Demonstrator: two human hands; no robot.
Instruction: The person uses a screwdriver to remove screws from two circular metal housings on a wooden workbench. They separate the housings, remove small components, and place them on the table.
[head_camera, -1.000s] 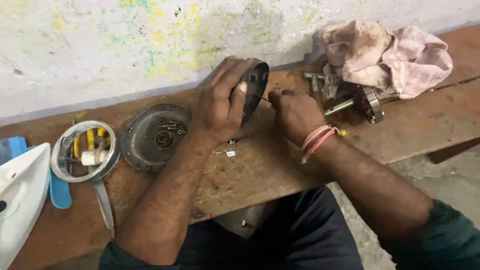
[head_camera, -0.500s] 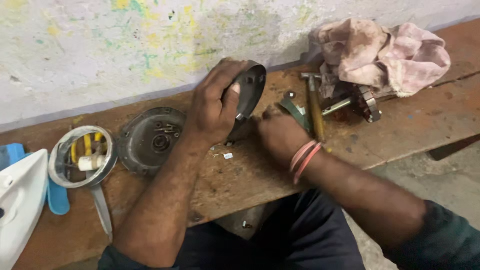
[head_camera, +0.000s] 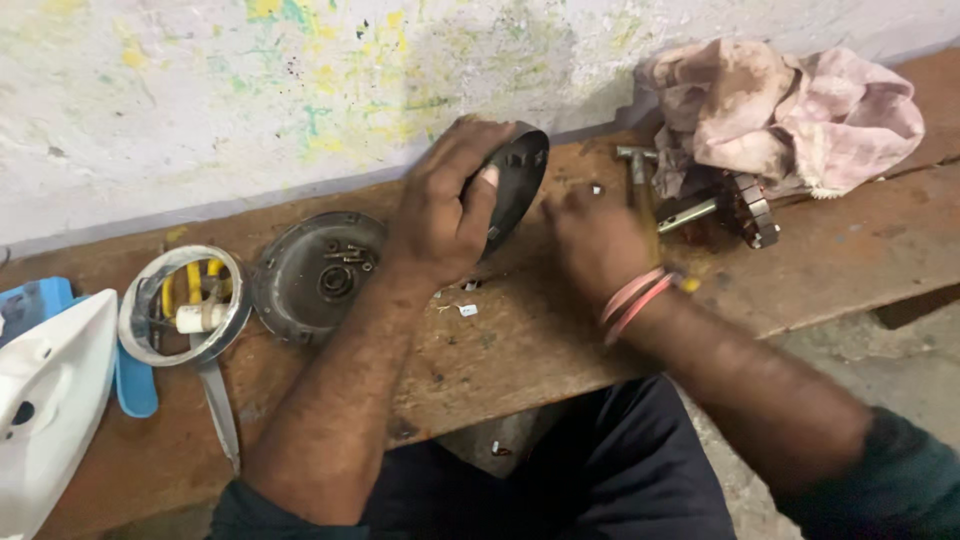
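Dark metal is filling the left hand (head_camera: 440, 215): it is clamping a round cover plate (head_camera: 515, 185), fingers curled over the rim and the thumb pressed on the near face. That disc is standing on its edge on the wooden bench (head_camera: 820, 270), tilted, its flat face turning toward the right hand and slightly toward the wall, its rim line running from the bench up and away.

Just to the right of that grip, the right hand (head_camera: 595, 235) is resting knuckles-up on the wood, blurred; whether its fingers are pinching anything cannot be told. Pink bands (head_camera: 635, 300) are circling its wrist.

Beyond the right hand, a small hammer (head_camera: 637, 165) is lying with its head toward the wall, and a motor rotor (head_camera: 745, 208) is sitting beside it, half under a crumpled pink rag (head_camera: 790, 110).

Left of the gripping hand, a second round housing (head_camera: 315, 270) is lying flat, open side up, screws inside. Farther left, a metal ring with yellow wiring (head_camera: 185, 300) is lying flat, then a white appliance shell (head_camera: 50, 400).

Worn planks are running along a paint-spattered whitewashed wall (head_camera: 250, 90).
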